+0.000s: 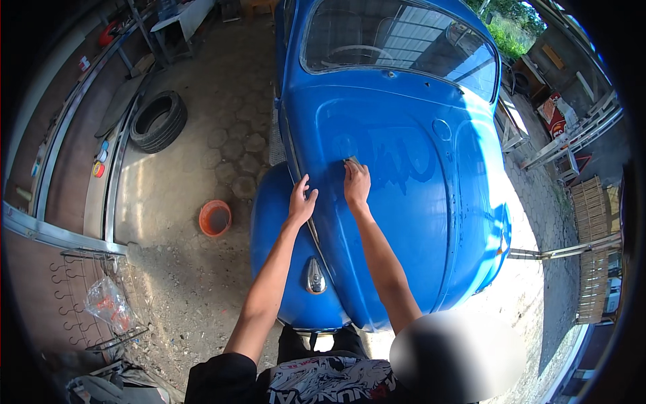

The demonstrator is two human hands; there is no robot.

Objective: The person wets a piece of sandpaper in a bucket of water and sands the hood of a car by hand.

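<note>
In front of me stands a blue car; its rounded hood [410, 229] fills the middle. My right hand [356, 183] is closed on a small greyish piece of what looks like sandpaper [352, 160], pressed to the left part of the hood. Dark, wet-looking smears [404, 161] spread over the paint beside and beyond it. My left hand [302, 200] has its fingers apart and holds nothing. It is over the seam between the hood and the left fender [272, 222]; whether it touches is unclear. A chrome lamp [315, 276] sits on that fender, nearer me.
An orange bucket [215, 218] stands on the ground left of the car. Farther left a loose tyre [159, 122] lies near a metal rail. A wire hook rack [74, 289] with a plastic bag [109, 304] is at the lower left. The car's windshield [404, 47] rises beyond the hood.
</note>
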